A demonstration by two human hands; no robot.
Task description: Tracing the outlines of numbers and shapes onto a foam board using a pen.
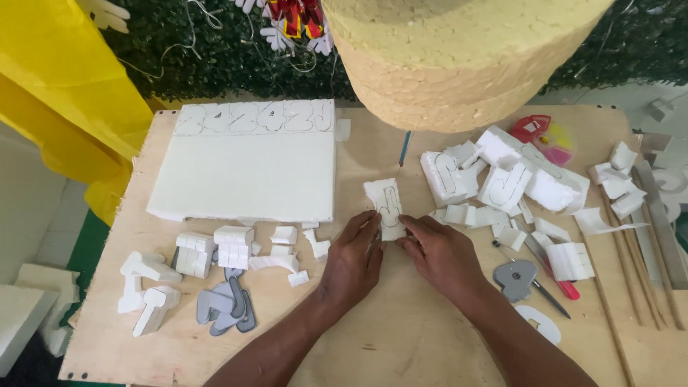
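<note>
Surface: a pale plywood board point(401, 337) serving as worktop, its corners rounded, with a white floor showing past its left edge. Backdrop: dark green artificial foliage point(186, 50) along the far side, yellow sheeting point(64, 93) draped at far left. Foreground top: a large yellowish foam cylinder point(459, 57), cut off by the frame. On the board, far left-centre: a white foam slab point(244, 175) with outlined shapes drawn along its far edge. Near left: cut white foam shapes point(193, 254) and grey card templates point(228, 308). Right: a heap of white foam offcuts point(502, 179), a grey template point(514, 276), a red-handled tool point(562, 287) partly buried, wooden sticks point(631, 251) and a metal ruler point(663, 222) near the right edge. Centre: a small foam piece point(385, 204) with a hooked outline lies on the board, pinched at its near end between the fingertips of the left hand point(352, 261) and the right hand point(438, 254), fingers closed lightly on it. A thin blue-handled tool point(405, 147) stands just behind the piece; its tip is hard to make out.
</note>
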